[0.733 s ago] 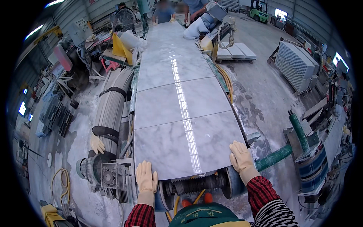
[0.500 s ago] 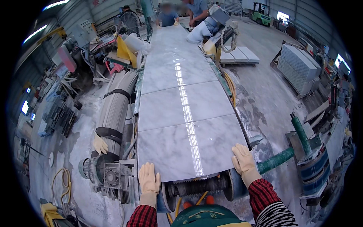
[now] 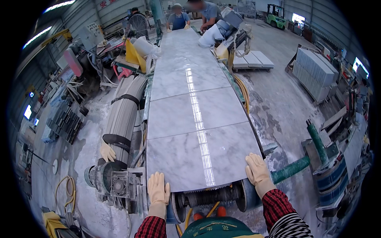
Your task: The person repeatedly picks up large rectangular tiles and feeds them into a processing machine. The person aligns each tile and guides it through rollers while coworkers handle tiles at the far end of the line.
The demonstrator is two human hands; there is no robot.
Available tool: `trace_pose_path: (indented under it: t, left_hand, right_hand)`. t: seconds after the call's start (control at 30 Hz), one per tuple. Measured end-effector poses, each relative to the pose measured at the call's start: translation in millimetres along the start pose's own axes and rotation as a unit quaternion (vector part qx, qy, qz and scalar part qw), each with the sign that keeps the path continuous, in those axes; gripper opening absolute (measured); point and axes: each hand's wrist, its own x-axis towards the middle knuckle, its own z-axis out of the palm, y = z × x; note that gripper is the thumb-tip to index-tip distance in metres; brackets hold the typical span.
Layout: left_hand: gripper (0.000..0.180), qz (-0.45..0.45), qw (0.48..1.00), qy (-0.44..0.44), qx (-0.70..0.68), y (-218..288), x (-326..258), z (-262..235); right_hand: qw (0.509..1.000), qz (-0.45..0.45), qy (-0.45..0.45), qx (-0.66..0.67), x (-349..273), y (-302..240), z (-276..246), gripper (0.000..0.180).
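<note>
Both my hands wear cream gloves and rest at the near corners of a glossy white-grey marble slab (image 3: 178, 162). My left hand (image 3: 158, 189) lies with fingers stretched forward at the slab's near left corner. At the near right corner, my right hand (image 3: 258, 170) has its fingers extended over the edge. Beyond this slab, a second marble slab (image 3: 170, 113) and more stone continue in a row along a long conveyor. The conveyor's dark end roller (image 3: 210, 195) shows below the near edge, between two blue-grey drums.
Left of the conveyor are a motor (image 3: 104, 178), a bundle of long strips (image 3: 126, 103) and a loose glove (image 3: 107, 152). A green pipe (image 3: 291, 169) juts out at right. Two people (image 3: 178, 19) stand at the far end. A green forklift (image 3: 276, 18) is parked beyond.
The view has shifted slightly, so the scene sits a little lower and to the right. My hands keep their places at the slab's corners.
</note>
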Motion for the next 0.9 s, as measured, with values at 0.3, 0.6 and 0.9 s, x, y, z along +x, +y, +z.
trace_pose_path:
  t: [0.3,0.6,0.9]
  left_hand:
    - [0.059,-0.005,1.000,-0.002,0.005,0,-3,1]
    - [0.057,0.004,1.000,0.008,-0.001,2,-6,-2]
    - [0.058,0.005,1.000,0.007,0.001,1,-10,-1]
  right_hand:
    - [1.000,0.019,-0.016,0.016,1,-8,-8,0.037]
    - [0.999,0.017,-0.012,0.029,-1,-9,-11,0.037]
    - [1.000,0.010,0.001,0.016,-2,-11,-11,0.035]
